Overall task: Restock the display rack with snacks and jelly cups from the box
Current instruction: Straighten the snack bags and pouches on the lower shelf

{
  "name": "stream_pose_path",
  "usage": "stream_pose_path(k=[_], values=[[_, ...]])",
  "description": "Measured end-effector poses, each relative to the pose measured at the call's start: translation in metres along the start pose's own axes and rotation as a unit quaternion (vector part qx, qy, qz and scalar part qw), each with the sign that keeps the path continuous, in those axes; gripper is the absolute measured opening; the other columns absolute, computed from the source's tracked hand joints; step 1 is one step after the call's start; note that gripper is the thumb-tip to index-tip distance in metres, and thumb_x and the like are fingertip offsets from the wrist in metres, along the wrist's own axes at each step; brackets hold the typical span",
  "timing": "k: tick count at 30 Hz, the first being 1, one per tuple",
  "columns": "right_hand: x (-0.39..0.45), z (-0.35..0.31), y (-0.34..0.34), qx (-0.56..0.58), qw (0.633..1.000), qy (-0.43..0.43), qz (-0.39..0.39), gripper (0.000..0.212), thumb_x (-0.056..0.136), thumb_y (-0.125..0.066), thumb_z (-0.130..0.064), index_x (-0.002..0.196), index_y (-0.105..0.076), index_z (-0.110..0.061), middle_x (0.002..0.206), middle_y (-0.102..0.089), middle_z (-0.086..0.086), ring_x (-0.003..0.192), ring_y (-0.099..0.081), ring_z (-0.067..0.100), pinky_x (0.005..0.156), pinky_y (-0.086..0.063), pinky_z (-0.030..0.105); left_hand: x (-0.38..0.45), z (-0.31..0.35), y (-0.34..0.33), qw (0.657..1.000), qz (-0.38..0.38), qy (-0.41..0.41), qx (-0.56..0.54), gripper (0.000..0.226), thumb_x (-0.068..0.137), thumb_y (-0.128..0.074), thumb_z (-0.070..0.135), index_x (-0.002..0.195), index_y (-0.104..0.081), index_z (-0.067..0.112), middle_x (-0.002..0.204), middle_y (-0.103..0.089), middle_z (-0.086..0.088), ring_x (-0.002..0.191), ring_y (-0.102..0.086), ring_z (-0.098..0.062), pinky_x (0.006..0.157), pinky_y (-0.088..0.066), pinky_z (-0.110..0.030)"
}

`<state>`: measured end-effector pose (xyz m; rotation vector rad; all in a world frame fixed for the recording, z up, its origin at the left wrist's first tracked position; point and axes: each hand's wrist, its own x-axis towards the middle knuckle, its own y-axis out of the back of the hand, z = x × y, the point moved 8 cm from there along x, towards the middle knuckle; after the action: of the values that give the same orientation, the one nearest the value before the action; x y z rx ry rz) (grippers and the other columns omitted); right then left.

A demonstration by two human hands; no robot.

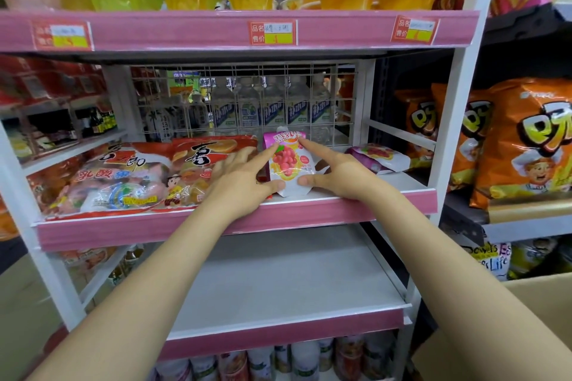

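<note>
Both hands pinched the upright pink jelly pouch [289,164]: left hand [244,178] and right hand [337,173] covered its lower corners; the cardboard box [532,312] was cut off.

middle shelf [356,195] | jelly bags [123,179], upright pouch [291,164], lying pouch [377,158]

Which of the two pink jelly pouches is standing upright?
The pouch held between both hands; the other pouch lies flat to its right.
</note>
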<state>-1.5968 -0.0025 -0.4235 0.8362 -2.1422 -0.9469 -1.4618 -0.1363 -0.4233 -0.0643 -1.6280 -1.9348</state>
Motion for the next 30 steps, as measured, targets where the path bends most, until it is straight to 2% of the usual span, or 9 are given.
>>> stream_pose_path(k=[3,6,10,15,19,22,24,28,30], values=[[-0.004,-0.001,0.0,0.016,1.0,0.014,0.012,0.083,0.079,-0.073,-0.058,0.145,-0.022,-0.062,0.144,-0.049,0.005,0.123,-0.053,0.025,0.105,-0.045,0.041,-0.003,0.001,-0.002,0.999,-0.021,-0.007,0.033,0.071,0.094,-0.043,0.065,0.152,-0.004,0.054,0.166,-0.003,0.005,0.152,-0.003,-0.021,0.12,-0.005,-0.044],[-0.005,-0.004,0.001,0.014,0.999,0.028,0.032,0.079,0.078,-0.074,-0.057,0.142,-0.028,-0.064,0.158,-0.028,0.009,0.135,-0.044,0.03,0.11,-0.041,0.047,-0.006,0.003,0.0,0.999,-0.011,-0.023,0.023,0.071,0.094,-0.042,0.067,0.152,-0.002,0.055,0.166,0.011,0.009,0.152,0.005,-0.019,0.121,-0.004,-0.047],[-0.009,-0.005,0.004,0.021,0.999,0.031,0.026,0.077,0.08,-0.072,-0.057,0.145,-0.032,-0.057,0.153,-0.03,0.009,0.137,-0.04,0.031,0.111,-0.039,0.043,-0.006,0.005,0.001,0.998,-0.027,-0.02,0.046,0.069,0.094,-0.04,0.068,0.152,-0.007,0.053,0.165,0.017,0.01,0.152,0.011,-0.017,0.12,-0.003,-0.048],[-0.022,0.031,0.051,-0.034,0.988,-0.035,0.148,0.075,0.088,-0.063,-0.056,0.152,-0.032,-0.032,0.15,-0.035,0.013,0.138,-0.036,0.031,0.113,-0.035,0.045,-0.008,0.044,0.014,0.99,0.07,-0.112,0.053,0.064,0.097,-0.036,0.064,0.155,-0.02,0.041,0.166,0.008,0.008,0.151,0.013,-0.012,0.121,0.004,-0.04],[-0.022,0.075,0.061,-0.092,0.984,-0.134,0.07,0.09,0.082,-0.057,-0.072,0.153,-0.028,-0.024,0.153,-0.037,0.01,0.139,-0.037,0.031,0.114,-0.033,0.046,0.002,0.072,-0.009,0.991,0.038,-0.109,0.072,0.073,0.094,-0.026,0.071,0.157,-0.007,0.04,0.167,0.007,0.003,0.152,0.014,-0.015,0.122,0.008,-0.04],[-0.022,0.077,0.052,-0.143,0.979,-0.142,-0.015,0.098,0.08,-0.048,-0.081,0.157,-0.018,-0.028,0.164,-0.018,0.001,0.15,-0.017,0.026,0.12,-0.019,0.044,0.007,0.071,-0.023,0.992,0.012,-0.091,0.088,0.077,0.09,-0.022,0.076,0.155,0.006,0.046,0.166,0.01,0.003,0.151,0.018,-0.015,0.121,0.01,-0.042],[-0.023,0.072,0.05,-0.156,0.978,-0.133,-0.03,0.092,0.081,-0.043,-0.082,0.157,-0.016,-0.036,0.166,-0.011,-0.003,0.152,-0.011,0.025,0.121,-0.015,0.047,0.007,0.07,-0.024,0.991,0.012,-0.093,0.093,0.078,0.088,-0.019,0.078,0.154,0.007,0.047,0.166,0.01,0.002,0.151,0.019,-0.015,0.122,0.009,-0.044],[-0.029,0.062,0.048,-0.157,0.983,-0.093,-0.028,0.083,0.077,-0.038,-0.083,0.151,-0.024,-0.048,0.163,-0.025,-0.006,0.15,-0.019,0.026,0.118,-0.019,0.054,0.006,0.07,-0.025,0.99,0.02,-0.098,0.096,0.079,0.086,-0.016,0.08,0.154,0.004,0.047,0.167,0.007,0.001,0.151,0.018,-0.016,0.122,0.008,-0.046],[-0.032,0.055,0.049,-0.149,0.986,-0.074,-0.013,0.068,0.087,-0.045,-0.071,0.149,-0.03,-0.047,0.158,-0.034,-0.005,0.147,-0.024,0.026,0.117,-0.02,0.05,0.006,0.07,-0.025,0.99,0.021,-0.098,0.094,0.079,0.086,-0.017,0.08,0.155,0.003,0.047,0.167,0.007,0.001,0.151,0.018,-0.015,0.122,0.009,-0.046]])
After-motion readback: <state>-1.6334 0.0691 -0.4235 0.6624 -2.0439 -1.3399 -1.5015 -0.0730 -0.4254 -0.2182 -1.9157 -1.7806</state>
